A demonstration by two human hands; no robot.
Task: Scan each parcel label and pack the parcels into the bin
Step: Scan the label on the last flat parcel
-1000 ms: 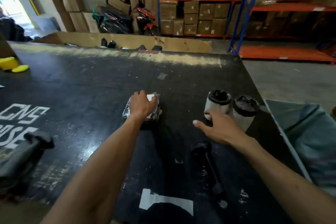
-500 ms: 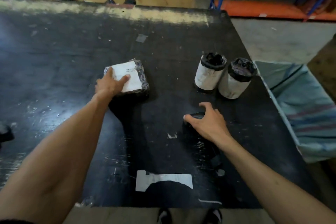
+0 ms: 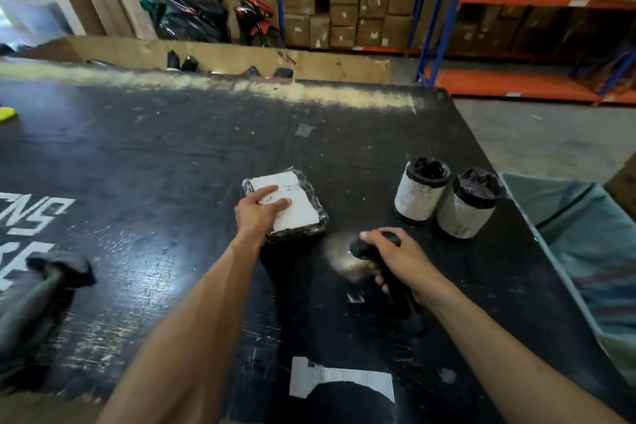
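right hand (image 3: 402,260) grips scanner (image 3: 375,251), parcel (image 3: 292,205) just far-left of it, label up; left hand (image 3: 256,213) fingers flat on parcel

A large black table (image 3: 172,162), scuffed and scratched, fills most of the view, its far edge worn down to pale wood. White stencilled letters (image 3: 31,217) mark its left side. Near the middle lies a flat parcel (image 3: 303,213) in dark plastic wrap, white label facing up. To its right stand two upright cylindrical parcels (image 3: 447,206), touching each other (each wrapped in white paper with black plastic on top). A torn white label scrap (image 3: 340,380) sticks to the near edge. A dark blurred object (image 3: 38,296) rests at the left.
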